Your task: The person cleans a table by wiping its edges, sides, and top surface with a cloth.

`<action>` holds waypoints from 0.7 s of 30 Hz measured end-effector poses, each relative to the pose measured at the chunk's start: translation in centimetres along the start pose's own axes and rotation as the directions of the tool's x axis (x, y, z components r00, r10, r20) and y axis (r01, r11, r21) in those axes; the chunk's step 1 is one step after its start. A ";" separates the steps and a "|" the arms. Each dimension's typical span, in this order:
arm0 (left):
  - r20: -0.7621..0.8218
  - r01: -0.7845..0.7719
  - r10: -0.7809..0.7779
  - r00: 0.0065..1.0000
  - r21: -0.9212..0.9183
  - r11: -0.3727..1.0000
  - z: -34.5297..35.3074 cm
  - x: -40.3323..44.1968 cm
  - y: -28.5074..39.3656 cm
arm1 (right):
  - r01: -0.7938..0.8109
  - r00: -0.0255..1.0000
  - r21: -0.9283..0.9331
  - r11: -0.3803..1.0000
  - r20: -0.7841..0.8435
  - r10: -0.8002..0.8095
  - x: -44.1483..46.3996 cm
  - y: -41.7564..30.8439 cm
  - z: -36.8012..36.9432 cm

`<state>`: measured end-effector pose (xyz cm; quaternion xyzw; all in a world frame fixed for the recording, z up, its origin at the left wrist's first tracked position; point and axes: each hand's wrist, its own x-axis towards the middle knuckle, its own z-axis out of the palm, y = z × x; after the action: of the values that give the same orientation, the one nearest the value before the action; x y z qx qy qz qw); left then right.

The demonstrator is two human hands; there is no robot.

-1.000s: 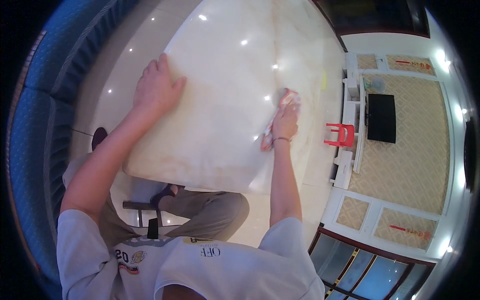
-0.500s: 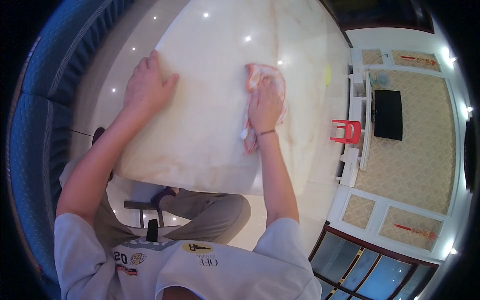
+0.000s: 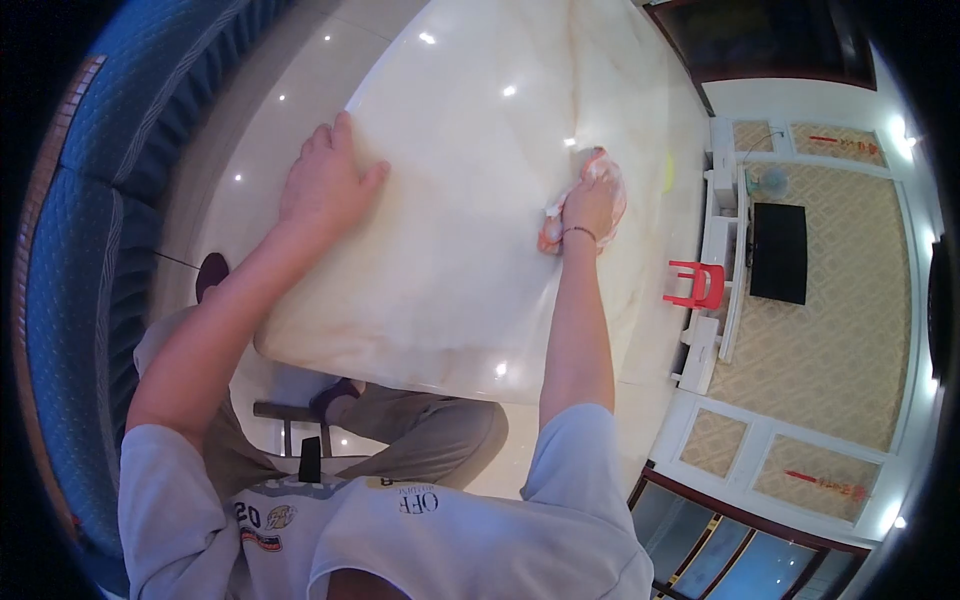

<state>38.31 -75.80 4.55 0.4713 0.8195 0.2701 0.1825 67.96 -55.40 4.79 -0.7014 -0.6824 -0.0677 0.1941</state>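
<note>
A glossy cream marble-look table (image 3: pixel 460 250) stretches out in front of me. My left hand (image 3: pixel 328 185) rests on its left edge with the thumb apart from the fingers, holding nothing. Farther right, my right hand (image 3: pixel 589 210) presses a crumpled white and orange-red cloth (image 3: pixel 601 167) against the tabletop. The cloth bunches out around the fingers and partly hides them. A thin bracelet (image 3: pixel 580 231) circles the right wrist.
A blue sofa (image 3: pixel 85 270) runs along the left. Beyond the table stand a red plastic chair (image 3: pixel 708 287), a white cabinet (image 3: pixel 717 240) and a black television (image 3: pixel 779 254). My legs and a stool (image 3: pixel 285 411) are below the near edge.
My right hand has slid the cloth to the right across the table, and the cloth is more bunched. The left hand stays at the left edge while the whole view has shifted slightly.
</note>
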 end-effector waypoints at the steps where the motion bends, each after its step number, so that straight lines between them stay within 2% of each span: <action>1: -0.023 -0.020 0.021 1.000 0.019 1.000 0.2 0.0 -0.1 | 0.045 0.994 -0.090 0.995 -0.095 -0.053 -0.3 1.1 0.5; 2: -0.024 -0.019 0.019 1.000 0.006 1.000 0.0 0.0 0.1 | 0.051 0.993 -0.100 0.994 -0.100 -0.061 -0.8 1.0 -0.3; 4: -0.003 -0.037 0.037 0.999 -0.003 0.999 -0.4 0.0 0.5 | -0.050 0.991 -0.166 0.985 0.112 0.070 -3.0 1.1 -1.6; 5: -0.004 -0.040 0.040 0.999 -0.012 0.999 -0.5 0.0 0.6 | -0.049 0.992 -0.173 0.984 0.105 0.068 -4.3 1.2 -2.0; 7: 0.005 -0.043 0.043 0.999 -0.010 0.999 -0.6 0.0 0.6 | 0.147 0.989 -0.175 0.974 0.013 -0.148 -7.3 1.2 -2.3; 8: 0.005 -0.043 0.043 0.999 -0.016 0.999 -0.4 -0.2 0.3 | 0.149 0.989 -0.179 0.972 0.011 -0.150 -9.1 0.8 -2.7; 10: 0.007 -0.046 0.046 0.999 0.003 0.999 -0.3 0.0 0.2 | 0.321 0.946 -0.115 0.940 0.087 -0.312 -12.1 -0.5 -3.9; 12: -0.005 -0.032 0.032 0.999 0.014 0.999 0.0 0.0 0.2 | 0.420 0.904 -0.028 0.907 0.104 -0.415 -14.8 -2.9 -5.2; 13: -0.017 -0.019 0.019 1.000 0.029 0.999 0.0 0.1 0.3 | 0.417 0.905 -0.029 0.909 0.104 -0.412 -15.7 -4.1 -5.3; 15: -0.001 -0.004 0.004 1.000 0.027 1.000 -0.2 0.1 0.5 | 0.547 0.828 0.055 0.835 0.114 -0.549 -16.8 -6.2 -5.4; 18: 0.005 0.003 -0.003 1.000 0.054 0.999 -0.1 0.2 0.4 | 0.605 0.778 0.151 0.782 0.100 -0.621 -14.9 -8.6 -4.7; 19: -0.006 -0.011 0.011 1.000 0.073 0.997 0.1 0.2 0.3 | 0.640 0.759 0.137 0.756 0.040 -0.650 -13.5 -8.6 -3.3; 21: -0.022 -0.036 0.038 0.999 0.063 0.997 0.4 0.1 -0.2 | 0.614 0.778 0.156 0.773 0.041 -0.626 -10.0 -8.3 -1.1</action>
<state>38.38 -75.72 4.11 0.4887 0.8207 0.2534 0.1530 59.41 -65.16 3.72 -0.4248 -0.8866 -0.0499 0.1762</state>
